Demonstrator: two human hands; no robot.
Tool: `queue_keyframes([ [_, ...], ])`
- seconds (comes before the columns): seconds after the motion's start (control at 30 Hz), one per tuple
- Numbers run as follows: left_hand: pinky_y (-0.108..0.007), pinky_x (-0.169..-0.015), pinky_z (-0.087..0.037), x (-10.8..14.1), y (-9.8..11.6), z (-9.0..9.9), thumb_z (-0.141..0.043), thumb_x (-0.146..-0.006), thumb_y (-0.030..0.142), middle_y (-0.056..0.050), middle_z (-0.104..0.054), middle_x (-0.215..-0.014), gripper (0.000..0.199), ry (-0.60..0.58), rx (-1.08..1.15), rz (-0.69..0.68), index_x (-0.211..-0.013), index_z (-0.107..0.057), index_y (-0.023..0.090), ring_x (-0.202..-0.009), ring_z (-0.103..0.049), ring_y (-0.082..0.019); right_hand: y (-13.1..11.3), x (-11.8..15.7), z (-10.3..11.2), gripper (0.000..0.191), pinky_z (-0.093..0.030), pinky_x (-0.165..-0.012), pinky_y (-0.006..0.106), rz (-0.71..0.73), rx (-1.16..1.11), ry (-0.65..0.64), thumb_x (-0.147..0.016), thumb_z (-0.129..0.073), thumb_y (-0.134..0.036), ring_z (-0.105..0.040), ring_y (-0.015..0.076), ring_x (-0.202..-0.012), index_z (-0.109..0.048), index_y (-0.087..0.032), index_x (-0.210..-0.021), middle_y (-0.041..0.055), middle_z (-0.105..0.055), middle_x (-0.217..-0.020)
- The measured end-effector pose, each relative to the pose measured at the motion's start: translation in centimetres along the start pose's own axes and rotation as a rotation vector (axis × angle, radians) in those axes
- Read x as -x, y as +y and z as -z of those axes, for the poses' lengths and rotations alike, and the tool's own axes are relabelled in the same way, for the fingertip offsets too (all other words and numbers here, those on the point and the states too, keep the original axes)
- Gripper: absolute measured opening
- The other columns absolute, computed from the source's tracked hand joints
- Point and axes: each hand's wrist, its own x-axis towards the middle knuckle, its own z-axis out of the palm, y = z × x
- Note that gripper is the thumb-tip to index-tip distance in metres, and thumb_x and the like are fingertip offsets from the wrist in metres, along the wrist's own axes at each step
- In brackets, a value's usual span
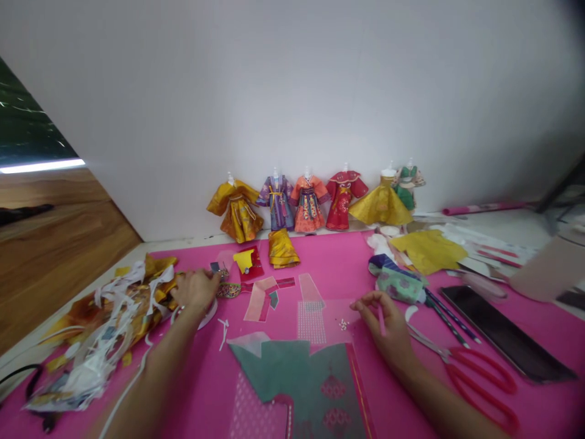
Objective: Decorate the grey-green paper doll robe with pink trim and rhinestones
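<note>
Holding pink stick [381, 320]: right hand [382, 318]. Left hand [196, 289] near bead-filled dish [228, 297].

Pale wall [292, 85], wood-grain surface [46, 256], bright strip [42, 166]

Pink stick [381, 321], tilted, wht beads [342, 324], clustered nrby

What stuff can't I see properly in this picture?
All in the head view:
Flat green patterned fabric piece: near end cut off by the bottom edge.
Tiny white bead-like bits: too small to count.
Slim pink stick in the bare right hand: too blurred to identify.
Bare left hand: its grip, blurred and hidden by the hand itself.
</note>
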Motion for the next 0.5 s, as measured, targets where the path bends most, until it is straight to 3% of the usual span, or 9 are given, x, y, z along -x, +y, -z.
queue_keyframes([
  [0.3, -0.052, -0.084, -0.035, -0.2, -0.6, -1.2, -0.048, -0.079, 0.049, -0.023, -0.058, -0.117, 0.046, 0.023, -0.142, -0.082, -0.094, -0.070, 0.012, -0.115, -0.042, -0.041, -0.1, -0.1, 0.0, 0.016, -0.047, -0.073, 0.032, 0.005, -0.018, 0.004, -0.086, -0.059, -0.033, -0.064, 0.0201, -0.078, -0.049, -0.021, -0.084, 0.0032, -0.066, -0.079],
  [0.5, -0.049, -0.082, -0.037, -0.1, -0.9, -1.5, -0.046, -0.079, 0.049, -0.023, -0.056, -0.117, 0.048, 0.011, -0.160, -0.070, -0.097, -0.069, 0.012, -0.109, -0.046, -0.040, 0.0, -0.1, -0.1, 0.017, -0.048, -0.073, 0.032, 0.009, -0.024, 0.003, -0.085, -0.060, -0.034, -0.064, 0.0197, -0.078, -0.049, -0.021, -0.085, 0.0031, -0.066, -0.079],
])
